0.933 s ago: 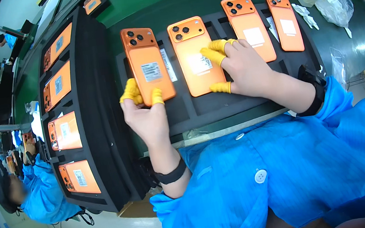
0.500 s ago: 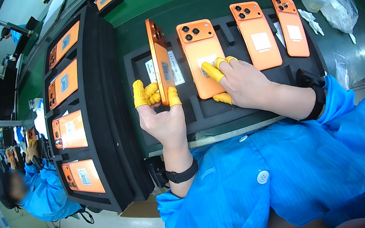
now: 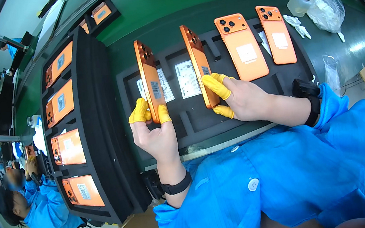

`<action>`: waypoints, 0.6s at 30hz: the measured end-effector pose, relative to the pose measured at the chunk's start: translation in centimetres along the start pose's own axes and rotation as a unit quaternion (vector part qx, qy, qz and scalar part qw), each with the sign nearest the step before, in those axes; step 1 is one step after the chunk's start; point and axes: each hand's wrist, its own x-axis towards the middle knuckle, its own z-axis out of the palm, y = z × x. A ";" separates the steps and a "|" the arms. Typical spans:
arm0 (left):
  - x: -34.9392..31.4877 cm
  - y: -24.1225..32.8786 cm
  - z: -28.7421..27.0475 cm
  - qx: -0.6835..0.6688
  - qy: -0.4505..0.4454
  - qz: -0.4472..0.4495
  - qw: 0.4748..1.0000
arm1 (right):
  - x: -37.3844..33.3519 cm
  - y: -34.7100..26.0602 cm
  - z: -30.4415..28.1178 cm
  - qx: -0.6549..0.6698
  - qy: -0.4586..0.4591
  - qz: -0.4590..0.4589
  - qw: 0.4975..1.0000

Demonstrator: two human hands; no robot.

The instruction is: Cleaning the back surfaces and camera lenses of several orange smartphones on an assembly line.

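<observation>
Yellow finger cots cover several fingertips of both my hands. My left hand is closed on the lower end of an orange smartphone, which stands on edge above the black foam tray. To its right, my right hand grips a second orange smartphone, also turned on its edge. White printed labels lie in the tray slots beside both phones. Two more orange smartphones, a larger-looking one and one at the far right, lie camera side up with white stickers on their backs.
At left, a stack of black foam trays carries several orange phones. A smaller tray stands behind. Back right are a pump bottle, crumpled tissue and a clear plastic bag. Another person in blue works at far left.
My right hand has lifted its phone from lying flat onto its edge. My left hand still holds its phone on edge. The whole view has shifted slightly.
</observation>
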 end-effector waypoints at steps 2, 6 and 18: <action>0.1 0.2 -0.1 -0.001 -0.002 -0.003 1.000 | 0.1 -0.2 -0.1 -0.001 0.004 0.004 1.000; 0.1 0.0 0.0 -0.009 0.008 -0.013 1.000 | 0.3 -0.2 0.0 0.011 0.058 -0.018 0.998; 0.0 -1.0 -0.7 0.284 -0.035 -0.082 0.955 | 0.0 -0.1 -1.3 -0.032 0.092 0.008 0.995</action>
